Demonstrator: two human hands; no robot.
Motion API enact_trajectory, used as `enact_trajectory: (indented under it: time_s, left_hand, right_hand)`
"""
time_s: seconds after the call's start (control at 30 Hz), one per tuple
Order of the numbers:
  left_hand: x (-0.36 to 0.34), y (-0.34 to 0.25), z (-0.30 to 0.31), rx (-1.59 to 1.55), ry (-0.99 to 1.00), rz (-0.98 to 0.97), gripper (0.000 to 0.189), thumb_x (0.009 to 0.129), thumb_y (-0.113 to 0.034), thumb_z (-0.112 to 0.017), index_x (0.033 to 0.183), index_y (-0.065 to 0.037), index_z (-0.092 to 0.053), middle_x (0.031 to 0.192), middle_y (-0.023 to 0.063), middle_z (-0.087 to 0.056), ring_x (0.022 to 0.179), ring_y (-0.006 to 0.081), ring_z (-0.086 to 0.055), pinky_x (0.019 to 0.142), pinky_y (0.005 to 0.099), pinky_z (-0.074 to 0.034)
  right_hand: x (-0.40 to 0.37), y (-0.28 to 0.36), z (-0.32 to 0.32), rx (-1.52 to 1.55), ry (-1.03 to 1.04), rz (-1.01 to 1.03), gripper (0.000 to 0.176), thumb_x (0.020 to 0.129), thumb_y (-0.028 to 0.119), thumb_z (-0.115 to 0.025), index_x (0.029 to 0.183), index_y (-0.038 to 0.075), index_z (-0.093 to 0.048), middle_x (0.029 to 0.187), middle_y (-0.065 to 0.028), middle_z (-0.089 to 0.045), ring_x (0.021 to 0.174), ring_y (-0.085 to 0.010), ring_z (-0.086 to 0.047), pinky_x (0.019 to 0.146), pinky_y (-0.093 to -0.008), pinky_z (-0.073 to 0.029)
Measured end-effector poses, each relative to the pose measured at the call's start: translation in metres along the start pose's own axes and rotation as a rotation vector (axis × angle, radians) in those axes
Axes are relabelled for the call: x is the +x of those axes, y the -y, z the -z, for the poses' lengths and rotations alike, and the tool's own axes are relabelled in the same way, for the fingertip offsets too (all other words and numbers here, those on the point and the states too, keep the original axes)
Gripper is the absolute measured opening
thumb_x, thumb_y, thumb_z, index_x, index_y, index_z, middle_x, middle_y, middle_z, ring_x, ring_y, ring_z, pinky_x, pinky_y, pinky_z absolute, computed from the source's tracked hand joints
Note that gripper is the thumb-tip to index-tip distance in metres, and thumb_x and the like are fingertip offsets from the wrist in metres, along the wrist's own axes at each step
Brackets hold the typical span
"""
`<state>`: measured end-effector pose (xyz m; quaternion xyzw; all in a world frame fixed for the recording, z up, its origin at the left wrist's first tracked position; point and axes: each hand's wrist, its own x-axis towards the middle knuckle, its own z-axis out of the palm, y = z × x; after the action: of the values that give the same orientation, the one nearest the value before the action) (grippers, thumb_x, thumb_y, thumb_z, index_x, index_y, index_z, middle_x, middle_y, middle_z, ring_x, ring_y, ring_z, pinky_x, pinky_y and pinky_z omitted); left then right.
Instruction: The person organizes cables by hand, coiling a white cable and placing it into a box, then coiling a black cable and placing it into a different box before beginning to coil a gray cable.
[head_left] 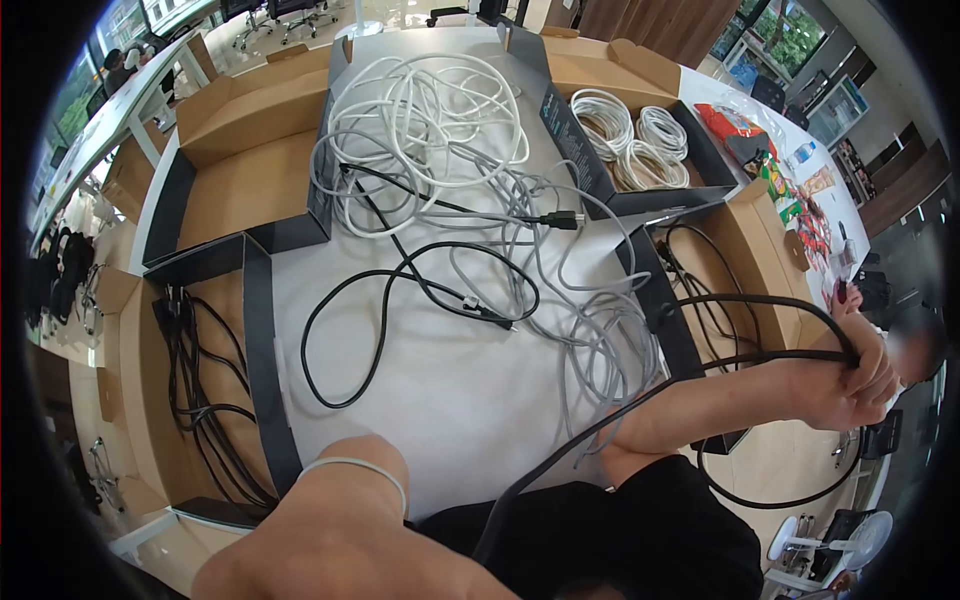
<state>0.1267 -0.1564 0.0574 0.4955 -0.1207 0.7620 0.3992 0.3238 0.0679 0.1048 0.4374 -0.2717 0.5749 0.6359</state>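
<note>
My right hand (850, 380) is raised at the right, its fingers wrapped round a black cable (590, 425). One length of this cable runs down left across my forearm to my lap, and a loop of it hangs below the hand. At the bottom, my left hand (340, 555) is close to the camera beyond a pale wristband, its fingers out of sight. The cable's lower end passes close to it; whether they touch is hidden. On the white table (440, 440) lie another black cable with a plug (562, 220), a tangled white cable (460, 120) and tangled grey cables (610, 350).
Left are an open box (250, 205) with a bare cardboard bottom and a box (258, 350) holding black cables. Right are a box of coiled white cables (655, 150) and a box with black cables (710, 290). Beyond stand snack packets (790, 200) and a person (915, 345).
</note>
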Motion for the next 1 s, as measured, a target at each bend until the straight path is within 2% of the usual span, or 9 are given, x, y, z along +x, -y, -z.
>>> enact_trajectory:
  time_s: [0.3, 0.43, 0.5, 0.57, 0.63, 0.7, 0.8, 0.9, 1.0]
  left_hand:
    - [0.036, -0.008, 0.001, -0.014, 0.094, 0.181, 0.035, 0.092, -0.033, -0.034, 0.093, -0.002, -0.050, 0.093, 0.0209, -0.058, 0.092, 0.0509, -0.051, 0.069, 0.0618, -0.044]
    - [0.085, 0.006, 0.028, 0.026, 0.152, 0.831, 0.049, 0.090, -0.040, -0.036, 0.097, 0.006, -0.054, 0.085, 0.0208, -0.060, 0.073, 0.0375, -0.060, 0.056, 0.0475, -0.051]
    - [0.064, 0.032, 0.052, 0.256, 0.058, 0.918, 0.058, 0.087, -0.047, -0.037, 0.110, 0.005, -0.051, 0.097, 0.0150, -0.060, 0.083, 0.0208, -0.061, 0.054, 0.0261, -0.048]
    - [0.060, 0.064, 0.051, 0.480, 0.058, 1.062, 0.061, 0.089, -0.048, -0.028, 0.104, 0.005, -0.055, 0.091, 0.0159, -0.062, 0.074, 0.0238, -0.063, 0.055, 0.0262, -0.050]
    - [0.054, 0.088, 0.052, 0.432, 0.118, 1.281, 0.061, 0.090, -0.049, -0.026, 0.114, 0.003, -0.050, 0.095, 0.0156, -0.061, 0.082, 0.0237, -0.062, 0.061, 0.0267, -0.051]
    - [0.051, 0.108, 0.054, 0.399, -0.039, 1.277, 0.063, 0.089, -0.051, -0.029, 0.114, 0.004, -0.048, 0.093, 0.0146, -0.061, 0.083, 0.0218, -0.061, 0.062, 0.0260, -0.050]
    - [0.053, 0.114, 0.072, 0.266, -0.295, 1.171, 0.073, 0.086, -0.056, -0.031, 0.122, 0.007, -0.034, 0.101, 0.0164, -0.058, 0.087, 0.0236, -0.060, 0.067, 0.0305, -0.050]
    - [0.051, 0.110, 0.102, 0.051, -0.416, 1.090, 0.065, 0.089, -0.050, -0.031, 0.118, 0.008, -0.037, 0.109, 0.0184, -0.053, 0.094, 0.0257, -0.057, 0.077, 0.0353, -0.049]
    - [0.060, 0.101, 0.108, -0.308, -0.868, 0.570, 0.054, 0.091, -0.039, -0.036, 0.109, 0.012, -0.040, 0.115, 0.0213, -0.048, 0.106, 0.0285, -0.049, 0.089, 0.0376, -0.043]
  right_hand:
    - [-0.004, -0.002, 0.005, -0.011, -0.024, 0.006, 0.027, 0.072, 0.019, -0.052, 0.052, 0.014, -0.035, 0.041, 0.0074, -0.027, 0.035, -0.0032, -0.027, 0.034, -0.0173, -0.028]
    - [-0.008, -0.008, 0.006, -0.047, -0.051, 0.049, 0.026, 0.075, 0.023, -0.055, 0.059, 0.013, -0.036, 0.042, 0.0069, -0.024, 0.037, -0.0044, -0.024, 0.039, -0.0185, -0.029]
    - [-0.010, -0.009, 0.006, -0.069, -0.073, 0.078, 0.029, 0.076, 0.028, -0.056, 0.059, 0.014, -0.036, 0.042, 0.0068, -0.024, 0.037, -0.0044, -0.024, 0.039, -0.0186, -0.028]
    - [-0.011, -0.009, 0.007, -0.094, -0.085, 0.075, 0.038, 0.080, 0.043, -0.055, 0.061, 0.014, -0.037, 0.043, 0.0062, -0.026, 0.037, -0.0047, -0.022, 0.037, -0.0187, -0.027]
    - [-0.012, -0.013, 0.005, -0.130, 0.013, 0.015, 0.039, 0.081, 0.044, -0.052, 0.061, 0.014, -0.038, 0.043, 0.0063, -0.027, 0.036, -0.0046, -0.022, 0.036, -0.0192, -0.026]
    - [-0.015, -0.019, -0.001, -0.286, 0.194, -0.102, 0.048, 0.085, 0.052, -0.042, 0.062, 0.009, -0.041, 0.044, 0.0040, -0.032, 0.035, -0.0064, -0.025, 0.036, -0.0210, -0.027]
    - [-0.022, -0.045, -0.014, -0.507, 0.412, -0.205, 0.044, 0.084, 0.046, -0.048, 0.061, 0.010, -0.045, 0.041, 0.0042, -0.033, 0.035, -0.0055, -0.029, 0.037, -0.0192, -0.031]
    - [-0.034, -0.066, -0.015, -0.401, 0.534, -0.239, 0.055, 0.085, 0.054, -0.039, 0.065, 0.004, -0.050, 0.043, 0.0005, -0.038, 0.035, -0.0092, -0.035, 0.038, -0.0216, -0.036]
    - [-0.040, -0.076, -0.025, -0.193, 0.598, -0.393, 0.060, 0.085, 0.055, -0.035, 0.068, 0.000, -0.053, 0.045, -0.0034, -0.043, 0.036, -0.0128, -0.039, 0.039, -0.0243, -0.039]
